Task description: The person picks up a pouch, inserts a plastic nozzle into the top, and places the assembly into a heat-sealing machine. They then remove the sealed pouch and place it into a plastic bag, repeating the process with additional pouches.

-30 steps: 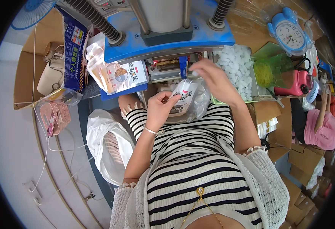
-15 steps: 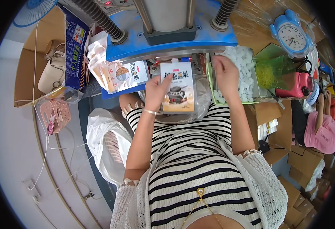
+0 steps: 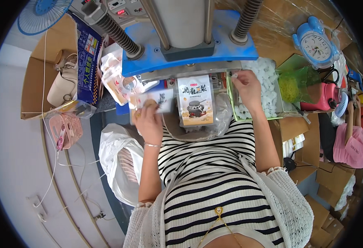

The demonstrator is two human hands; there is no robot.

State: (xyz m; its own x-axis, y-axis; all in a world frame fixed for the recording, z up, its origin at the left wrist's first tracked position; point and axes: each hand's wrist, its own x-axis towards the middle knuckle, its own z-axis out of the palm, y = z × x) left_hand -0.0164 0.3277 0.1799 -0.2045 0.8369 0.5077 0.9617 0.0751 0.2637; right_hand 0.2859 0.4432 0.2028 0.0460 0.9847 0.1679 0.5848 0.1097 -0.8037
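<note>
A printed white and orange pouch (image 3: 196, 101) lies flat under the blue press machine (image 3: 189, 49), with no hand on it. My left hand (image 3: 148, 122) is to its left, shut on another flat pouch (image 3: 156, 101) that is blurred by motion, near a stack of pouches (image 3: 117, 80). My right hand (image 3: 247, 89) reaches over a green tray of small white sachets (image 3: 268, 72). Its fingertips pinch one small white sachet (image 3: 233, 76) at the tray's left edge.
A white plastic bag (image 3: 117, 165) of pouches sits by my left side. A cardboard box (image 3: 34, 89) with a handbag and a fan (image 3: 41, 14) are at the left. A blue alarm clock (image 3: 316, 43), green tub, pink kettle, cardboard boxes and a person in pink (image 3: 351, 142) are at the right.
The printed pouch went from my hands to lying under the press. My left hand moved left and took another pouch. My right hand moved right to the sachet tray.
</note>
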